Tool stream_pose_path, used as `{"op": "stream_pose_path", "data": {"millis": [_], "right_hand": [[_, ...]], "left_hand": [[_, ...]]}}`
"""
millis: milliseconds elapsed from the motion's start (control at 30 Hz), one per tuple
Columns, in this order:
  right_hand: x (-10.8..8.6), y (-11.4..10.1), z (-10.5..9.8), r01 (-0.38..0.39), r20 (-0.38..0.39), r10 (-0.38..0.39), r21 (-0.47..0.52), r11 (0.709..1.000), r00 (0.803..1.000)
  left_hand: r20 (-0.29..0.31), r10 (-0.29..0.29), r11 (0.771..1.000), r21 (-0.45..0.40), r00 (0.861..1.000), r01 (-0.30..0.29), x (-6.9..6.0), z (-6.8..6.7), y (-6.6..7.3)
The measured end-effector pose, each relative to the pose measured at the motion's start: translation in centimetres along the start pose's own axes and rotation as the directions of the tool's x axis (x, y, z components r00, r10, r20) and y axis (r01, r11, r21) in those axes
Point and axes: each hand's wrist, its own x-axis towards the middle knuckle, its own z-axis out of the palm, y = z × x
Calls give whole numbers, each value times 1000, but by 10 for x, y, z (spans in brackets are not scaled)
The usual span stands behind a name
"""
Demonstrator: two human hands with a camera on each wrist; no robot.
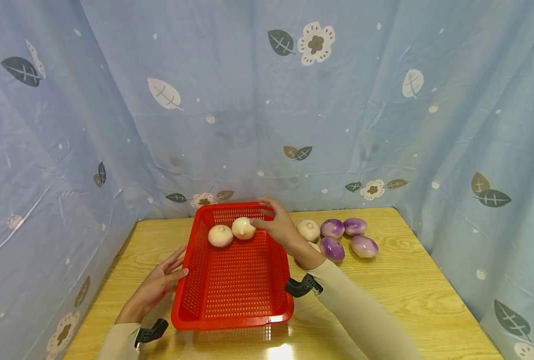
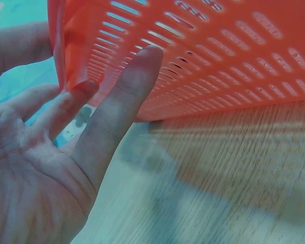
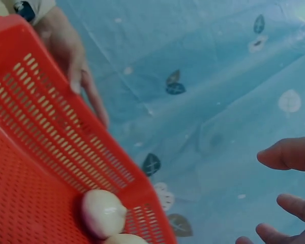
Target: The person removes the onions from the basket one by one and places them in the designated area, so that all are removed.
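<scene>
A red plastic basket [image 1: 233, 322] with slotted walls stands on the table. Two onions, pale with purple tints, lie inside near its far end: the left onion [image 1: 220, 236] and the right onion [image 1: 243, 228]. My right hand [image 1: 281, 227] hovers over the basket's far right corner, fingers spread beside the right onion; the right wrist view shows nothing in its grasp. At the basket's left side is my left hand [image 1: 159, 282]. In the left wrist view, the thumb [image 2: 127, 86] lies nearly straight along the outer wall, with the other fingers near the rim.
Right of the basket, a white onion [image 1: 309, 230] and several purple onions [image 1: 332, 228] sit on the wooden table [image 1: 384, 290]. Another pale onion [image 1: 314, 247] is partly hidden by my right wrist. A blue patterned curtain [image 1: 249, 125] surrounds the table's back and sides.
</scene>
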Motion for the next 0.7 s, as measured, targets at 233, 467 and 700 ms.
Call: {"op": "stream_pose_path", "data": {"millis": [233,467,700], "right_hand": [[18,16,17,-38,-70,37,-13,999,997],[34,33,32,-116,-92,110,-54,992,990],[43,40,43,-176,-76,170,-84,981,983]], "left_hand": [[10,5,1000,-2,1000,-5,0,0,1],[-23,-8,1000,-16,1000,7,1,0,-3],[1,7,1000,-12,1000,-7,2,-1,-2]]}}
